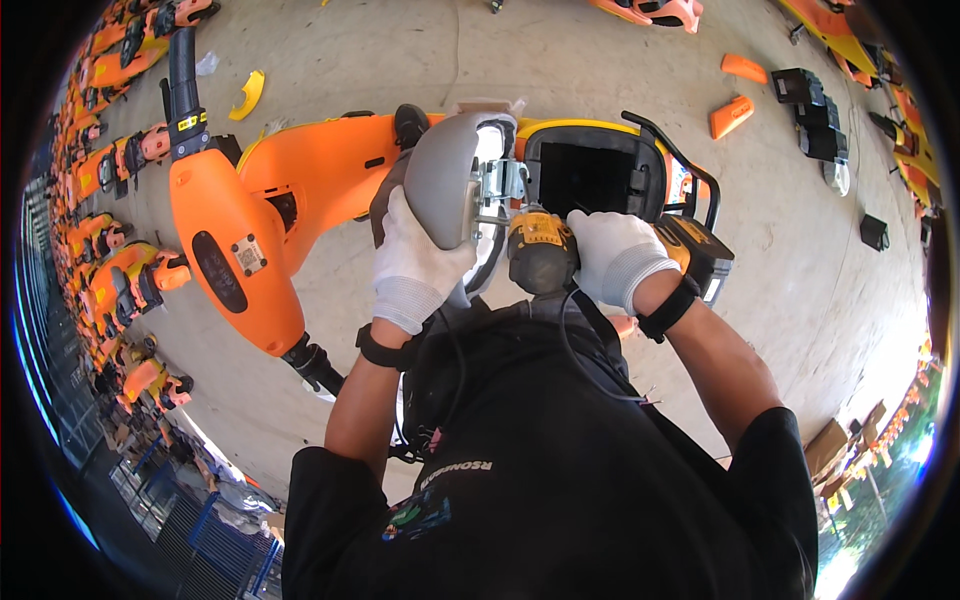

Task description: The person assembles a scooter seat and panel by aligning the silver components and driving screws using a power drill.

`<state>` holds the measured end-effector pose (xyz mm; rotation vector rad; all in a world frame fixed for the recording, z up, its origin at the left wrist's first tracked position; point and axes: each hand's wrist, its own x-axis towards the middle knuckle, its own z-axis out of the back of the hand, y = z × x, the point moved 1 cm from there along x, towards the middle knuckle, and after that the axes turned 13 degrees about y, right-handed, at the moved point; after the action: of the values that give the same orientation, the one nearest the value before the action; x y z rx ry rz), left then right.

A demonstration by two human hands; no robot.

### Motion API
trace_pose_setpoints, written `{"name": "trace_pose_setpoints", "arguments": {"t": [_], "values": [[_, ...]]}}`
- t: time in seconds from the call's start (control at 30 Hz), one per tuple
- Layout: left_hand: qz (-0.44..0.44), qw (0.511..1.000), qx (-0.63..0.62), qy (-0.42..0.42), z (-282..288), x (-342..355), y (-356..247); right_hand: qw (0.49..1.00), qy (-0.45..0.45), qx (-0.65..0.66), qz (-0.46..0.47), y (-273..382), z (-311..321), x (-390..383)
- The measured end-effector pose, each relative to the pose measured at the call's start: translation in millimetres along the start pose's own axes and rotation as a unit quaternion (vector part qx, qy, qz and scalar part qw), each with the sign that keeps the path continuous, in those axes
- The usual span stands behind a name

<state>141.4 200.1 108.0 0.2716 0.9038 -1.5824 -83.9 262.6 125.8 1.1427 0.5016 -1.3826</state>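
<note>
An orange electric scooter (330,170) stands across in front of me, handlebar to the left. Its grey seat (440,170) is tipped up on a metal hinge bracket (502,182), beside the open black storage compartment (588,178). My left hand (415,260), in a white glove, is closed on the seat's near edge. In my gloved right hand (615,255) is a yellow and black cordless drill (542,252), its grip wrapped by my fingers and its battery beyond the wrist. The drill's bit points left, close below the bracket; whether it touches a screw I cannot tell.
A black grab rail (700,170) curves round the scooter's right end. On the concrete floor lie a yellow curved panel (248,95), an orange panel (732,117) and several black boxes (815,115). Rows of orange scooters (125,275) line the left side.
</note>
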Motion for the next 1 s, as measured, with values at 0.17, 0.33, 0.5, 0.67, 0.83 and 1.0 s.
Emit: {"name": "trace_pose_setpoints", "arguments": {"t": [0.17,0.33,0.5,0.67,0.83,1.0], "values": [[0.014,1.0,0.006,0.008,4,-2,-5,1.0,-0.002,-0.003,-0.003,2,2,-1],[0.024,1.0,0.012,0.01,2,1,-3,1.0,0.013,-0.025,-0.008,3,6,-2],[0.039,0.999,-0.001,0.015,1,0,-2,0.999,0.014,-0.049,-0.006,4,3,-1],[0.04,0.999,-0.003,0.02,-2,1,4,0.999,0.014,-0.037,-0.009,2,5,-1],[0.05,0.998,-0.019,0.03,-2,1,5,0.999,0.015,-0.039,-0.016,3,4,-1],[0.048,0.998,-0.008,0.03,-4,-2,8,0.999,-0.016,-0.042,0.002,-3,-4,3]]}}
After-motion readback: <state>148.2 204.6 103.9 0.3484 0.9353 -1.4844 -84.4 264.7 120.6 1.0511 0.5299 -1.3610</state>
